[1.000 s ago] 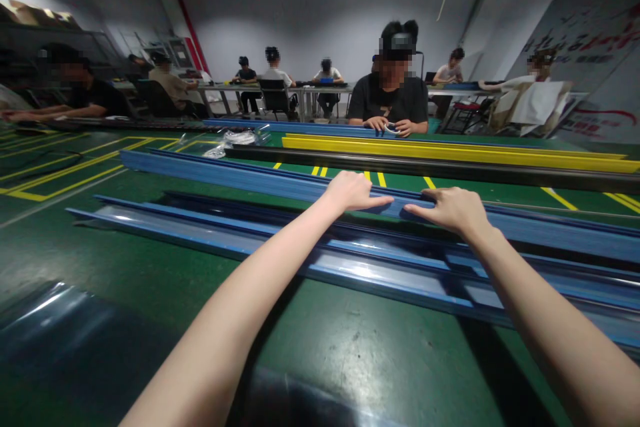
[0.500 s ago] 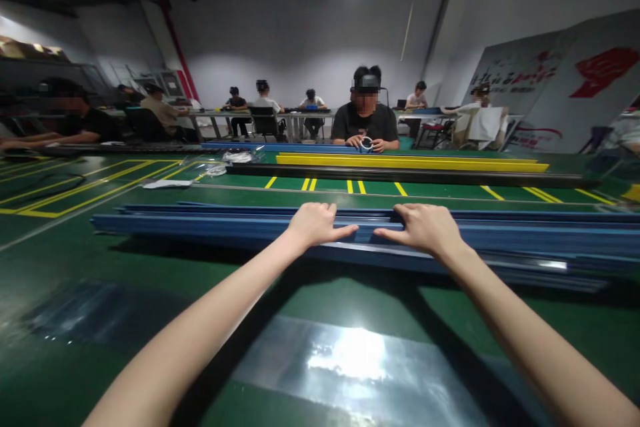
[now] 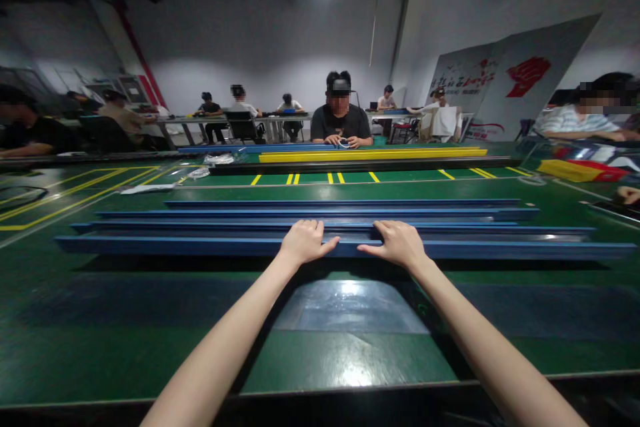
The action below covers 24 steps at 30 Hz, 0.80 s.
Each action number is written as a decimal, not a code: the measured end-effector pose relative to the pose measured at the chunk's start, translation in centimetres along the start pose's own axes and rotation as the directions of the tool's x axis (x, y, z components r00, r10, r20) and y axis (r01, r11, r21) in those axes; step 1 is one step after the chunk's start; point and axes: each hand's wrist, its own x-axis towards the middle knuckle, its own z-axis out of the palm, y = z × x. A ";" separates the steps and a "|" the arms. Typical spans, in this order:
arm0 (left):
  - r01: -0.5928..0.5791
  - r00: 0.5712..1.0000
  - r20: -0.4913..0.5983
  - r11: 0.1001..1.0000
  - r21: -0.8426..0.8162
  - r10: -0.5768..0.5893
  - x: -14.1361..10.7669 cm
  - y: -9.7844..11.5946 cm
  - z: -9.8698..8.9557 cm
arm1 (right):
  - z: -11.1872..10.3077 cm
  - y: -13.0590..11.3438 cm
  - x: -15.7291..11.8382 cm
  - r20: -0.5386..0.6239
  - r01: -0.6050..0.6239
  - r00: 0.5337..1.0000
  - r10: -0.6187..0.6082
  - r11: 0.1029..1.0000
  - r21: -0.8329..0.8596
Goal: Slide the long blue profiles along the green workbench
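Near the middle of the green table [image 3: 350,353], my left hand [image 3: 303,241] lies over the nearest long blue channel strip [image 3: 175,245], its thumb along the near wall and its fingers bent over the far side. My right hand [image 3: 400,241] grips the same strip a short way to the right, thumb pointing inward. Between the two thumbs a short stretch of the strip shows. Behind it, several more blue channel strips [image 3: 345,203] lie roughly parallel. The fingertips are partly hidden inside the channel.
Beyond lie a yellow strip [image 3: 370,155] and a black strip [image 3: 365,165]. A clear plastic sheet [image 3: 350,307] is on the table before me. A person [image 3: 342,117] sits opposite, handling a white ring. Plastic bags [image 3: 219,159] are at the far left; a yellow-and-red packet [image 3: 580,171] is at right.
The view has turned right and taken in more of the table. The blue strips, bunched and blurred before, now show spaced apart. Both hands keep their hold on the front strip.
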 end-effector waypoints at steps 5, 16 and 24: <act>-0.056 0.996 -0.066 0.997 0.046 0.059 -1.1 -0.6 2.2 | 1.8 -0.7 -0.9 -0.076 0.012 0.997 -0.009 0.999 0.044; -0.037 0.997 -0.070 0.999 0.011 0.038 -3.0 -1.5 4.7 | 3.6 -2.4 -0.7 -0.055 0.017 0.998 -0.011 0.994 0.110; 0.123 0.992 0.020 0.992 0.003 -0.123 -2.8 -0.6 4.0 | 3.6 -3.0 -1.1 -0.055 -0.010 0.998 0.017 0.993 0.118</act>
